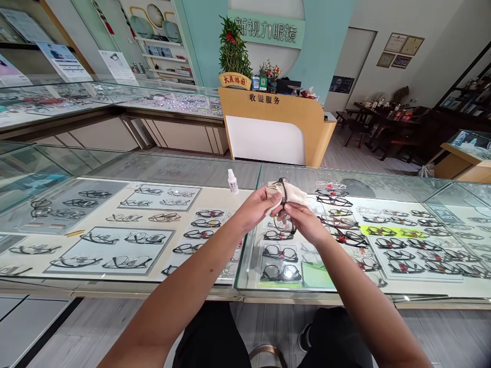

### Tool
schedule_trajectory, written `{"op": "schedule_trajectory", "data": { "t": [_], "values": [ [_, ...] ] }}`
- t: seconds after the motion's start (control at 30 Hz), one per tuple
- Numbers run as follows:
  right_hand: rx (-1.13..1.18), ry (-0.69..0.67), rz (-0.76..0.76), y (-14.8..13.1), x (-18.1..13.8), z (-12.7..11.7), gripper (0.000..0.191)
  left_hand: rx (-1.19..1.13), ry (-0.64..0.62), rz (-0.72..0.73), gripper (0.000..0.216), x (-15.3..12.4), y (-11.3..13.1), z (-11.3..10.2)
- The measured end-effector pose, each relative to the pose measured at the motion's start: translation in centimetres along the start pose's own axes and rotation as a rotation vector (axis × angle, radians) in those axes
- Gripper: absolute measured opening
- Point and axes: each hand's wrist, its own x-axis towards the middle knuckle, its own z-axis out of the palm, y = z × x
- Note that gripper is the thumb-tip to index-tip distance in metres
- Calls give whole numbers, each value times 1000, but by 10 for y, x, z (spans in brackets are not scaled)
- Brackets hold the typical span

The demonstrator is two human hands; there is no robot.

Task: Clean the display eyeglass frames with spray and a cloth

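Note:
Above the glass counter, both my hands meet around a pair of dark-framed eyeglasses (pixel 290 225). A pale cream cloth (pixel 294 193) is bunched about the upper part of the frame. My left hand (pixel 261 204) is closed on the cloth, pinching it against the glasses. With thumb and fingers, my right hand (pixel 305 221) grips the frame from the other side, below the cloth. One lens hangs uncovered beneath my fingers; the other is mostly hidden by cloth. To the left on the glass stands a small white spray bottle (pixel 232 181).
Under the counter's glass top (pixel 245 245), many eyeglasses lie in rows on trays (pixel 109 250). A wooden cashier desk (pixel 276 128) with a potted plant (pixel 233 51) stands beyond. Another display case (pixel 172 102) runs along the back left. A dark table with chairs (pixel 387 115) is at the far right.

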Motion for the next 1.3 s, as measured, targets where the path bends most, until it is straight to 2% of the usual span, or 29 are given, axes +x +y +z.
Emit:
{"op": "schedule_trajectory", "data": {
  "t": [0.2, 0.43, 0.57, 0.7, 0.8, 0.87, 1.0, 1.07, 1.17, 1.3],
  "values": [
    [-67, 30, -30, 1, 0, 3, 43, 13, 125, 63, 49, 1, -8, 5],
    [-191, 35, -45, -3, -1, 6, 48, 19, 247, 96, 56, 3, -11, 8],
    [-206, 23, 13, -6, -4, 5, 49, 46, 209, 91, 57, 3, -13, 2],
    [-69, -14, 2, -12, -5, 4, 44, 41, 110, 40, 57, 3, -10, -7],
    [36, -17, -8, -14, -4, 4, 44, 25, 111, -1, 50, 2, -5, -12],
    [75, -14, -22, -13, -2, 4, 43, 25, 109, -2, 49, 2, -1, -13],
    [40, -33, -23, -11, -2, 5, 45, 40, 24, 31, 52, 0, -1, -6],
    [-47, -27, -19, -11, -3, 6, 46, 58, 50, 54, 50, 1, -5, -3],
    [-182, -11, -13, -13, -6, 8, 49, 77, 163, 67, 50, 2, -11, -3],
    [-195, -12, -12, -18, -7, 8, 50, 68, 213, 59, 53, 5, -14, -12]
  ]
}}
